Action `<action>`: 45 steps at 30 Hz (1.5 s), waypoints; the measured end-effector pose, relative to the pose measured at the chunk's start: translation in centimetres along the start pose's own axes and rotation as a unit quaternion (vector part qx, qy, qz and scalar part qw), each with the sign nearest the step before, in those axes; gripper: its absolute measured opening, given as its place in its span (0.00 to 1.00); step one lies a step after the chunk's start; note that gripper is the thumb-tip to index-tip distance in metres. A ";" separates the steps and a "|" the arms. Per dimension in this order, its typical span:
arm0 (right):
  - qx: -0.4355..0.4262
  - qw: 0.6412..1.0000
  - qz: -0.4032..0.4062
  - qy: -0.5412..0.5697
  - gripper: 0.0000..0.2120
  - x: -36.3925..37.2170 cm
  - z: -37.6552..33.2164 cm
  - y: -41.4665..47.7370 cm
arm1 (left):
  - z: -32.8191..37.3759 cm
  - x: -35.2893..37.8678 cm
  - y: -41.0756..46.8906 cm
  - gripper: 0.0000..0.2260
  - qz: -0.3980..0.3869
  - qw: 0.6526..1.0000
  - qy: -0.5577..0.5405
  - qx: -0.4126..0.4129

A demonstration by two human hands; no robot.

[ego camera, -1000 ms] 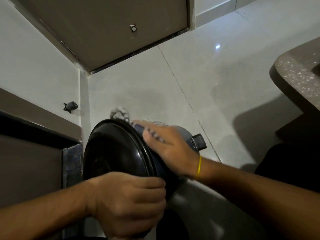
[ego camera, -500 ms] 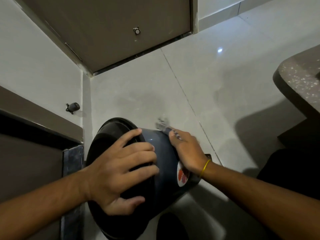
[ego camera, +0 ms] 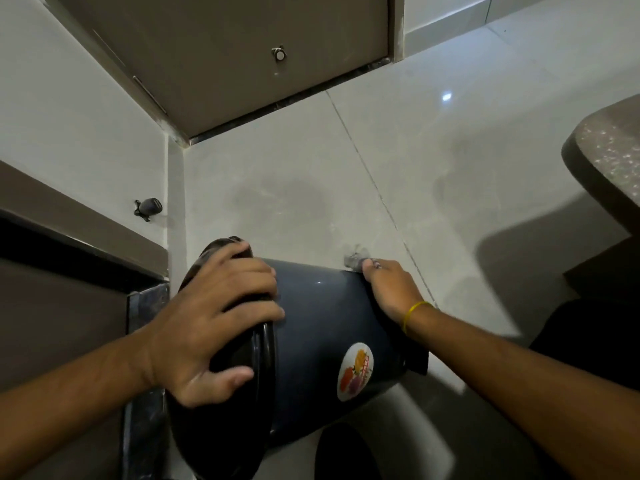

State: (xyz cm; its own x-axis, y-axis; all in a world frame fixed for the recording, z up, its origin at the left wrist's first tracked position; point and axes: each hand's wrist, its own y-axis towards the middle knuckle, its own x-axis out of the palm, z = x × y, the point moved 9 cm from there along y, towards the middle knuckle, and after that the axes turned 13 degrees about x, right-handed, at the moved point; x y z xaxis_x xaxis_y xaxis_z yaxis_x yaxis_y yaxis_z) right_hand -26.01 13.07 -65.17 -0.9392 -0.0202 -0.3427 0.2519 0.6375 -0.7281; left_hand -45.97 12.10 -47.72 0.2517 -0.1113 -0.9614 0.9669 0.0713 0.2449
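Note:
A dark blue-grey bin [ego camera: 322, 327] lies tilted on its side above the floor, its black lid [ego camera: 221, 445] facing lower left. A round fruit sticker [ego camera: 355, 370] shows on its side. My left hand [ego camera: 207, 323] lies spread over the lid's upper edge, fingers reaching onto the bin's body. My right hand [ego camera: 391, 289] presses on the far upper side of the bin near its base and holds a small cloth [ego camera: 355, 257]. Only a crumpled tip of the cloth sticks out past the fingers.
Glossy pale floor tiles [ego camera: 415, 168] fill the middle. A brown door [ego camera: 242, 46] with a round stopper [ego camera: 279, 55] stands at the top. A black wall stopper [ego camera: 149, 206] is at the left. A speckled counter edge [ego camera: 609, 161] curves in at the right.
My left hand let go of the lid's lower rim and now lies spread on top of it. The bin turned, showing its sticker. My right hand moved the cloth toward the bin's base.

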 end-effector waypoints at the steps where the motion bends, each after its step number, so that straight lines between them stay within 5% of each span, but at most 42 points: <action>1: -0.024 0.999 -0.007 -0.023 0.23 0.6 -1.3 -0.7 | 0.4 0.2 0.1 0.26 0.000 1.000 0.002 0.013; 6: -0.322 0.940 -0.098 0.054 0.22 4.7 -7.4 -9.2 | 1.3 0.7 0.3 0.25 -0.006 0.998 0.004 0.062; 9: -0.375 0.916 -0.129 0.052 0.22 4.0 -5.0 -10.9 | 2.7 0.8 -0.2 0.27 -0.013 0.995 0.011 0.095; 11: -0.338 0.936 -0.088 0.035 0.21 2.7 -2.2 -9.2 | 4.0 0.9 -0.6 0.28 -0.023 0.992 0.018 0.125; 14: -0.160 0.987 0.007 -0.013 0.20 1.1 0.8 -4.9 | 5.0 1.0 -0.8 0.29 -0.028 0.986 0.012 0.161; 17: -0.029 0.999 0.006 -0.034 0.20 1.4 1.2 -2.1 | 2.9 0.5 -0.5 0.32 -0.035 0.990 -0.010 0.139; 21: -0.100 0.995 -0.022 -0.009 0.21 2.7 -2.8 -3.4 | -3.6 -0.8 0.1 0.37 -0.023 0.998 -0.043 -0.035; 24: -0.226 0.973 -0.046 0.029 0.21 3.9 -5.8 -7.0 | -4.2 -0.7 0.2 0.35 -0.021 0.996 -0.074 -0.054; 27: -0.330 0.937 -0.107 0.035 0.22 5.2 -6.2 -10.1 | -2.4 0.2 0.6 0.35 -0.059 0.996 -0.069 -0.010; 31: -0.352 0.927 -0.132 -0.009 0.21 4.3 -3.2 -9.5 | -0.4 0.6 0.9 0.33 -0.104 0.992 -0.059 0.046; 38: -0.033 0.993 -0.076 -0.081 0.22 1.5 0.7 -1.0 | 2.5 0.5 3.3 0.25 -0.161 0.973 -0.028 0.162; 45: -0.283 0.946 -0.156 -0.003 0.17 3.3 -4.8 -9.5 | 8.0 1.5 6.7 0.14 -0.151 0.946 -0.023 0.286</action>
State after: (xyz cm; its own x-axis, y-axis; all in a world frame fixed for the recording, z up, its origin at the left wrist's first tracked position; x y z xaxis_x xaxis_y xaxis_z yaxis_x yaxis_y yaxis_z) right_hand -32.67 10.66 -56.51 -0.9452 -0.2799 -0.1680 -0.2054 0.9099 -0.3604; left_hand -38.79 4.49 -46.55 -0.0501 -0.0845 -0.9952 0.8561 -0.5168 0.0008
